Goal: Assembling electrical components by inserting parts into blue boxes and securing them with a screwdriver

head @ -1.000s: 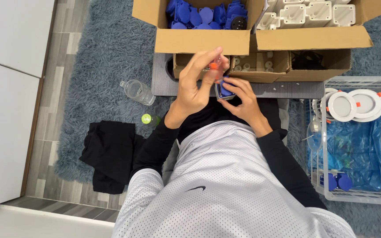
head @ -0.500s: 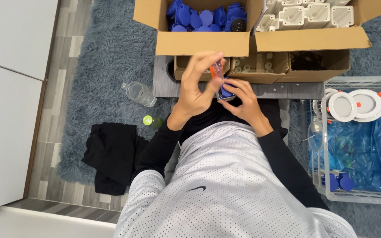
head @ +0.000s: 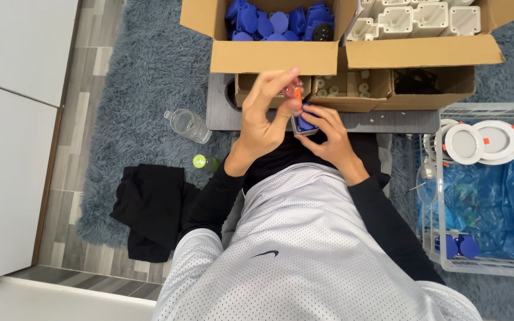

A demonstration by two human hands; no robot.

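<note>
My left hand (head: 266, 113) is raised over a grey low table (head: 388, 122), with its fingers pinching a small orange-tipped tool (head: 297, 94). My right hand (head: 328, 134) grips a small part with a blue cap and a grey body (head: 303, 123) just below the tool. The two hands touch at the part. Both arms wear black sleeves, and a white mesh shirt covers my chest.
A cardboard box of blue caps (head: 278, 24) and a box of white housings (head: 414, 18) stand beyond the table. Smaller cardboard trays (head: 352, 89) sit under them. A wire basket (head: 486, 190) with white round lamps is at right. A clear bottle (head: 187, 125) and black cloth (head: 150, 208) lie on the grey rug.
My left hand has shifted slightly with the orange-tipped tool against the part. My right hand keeps the part in the same place.
</note>
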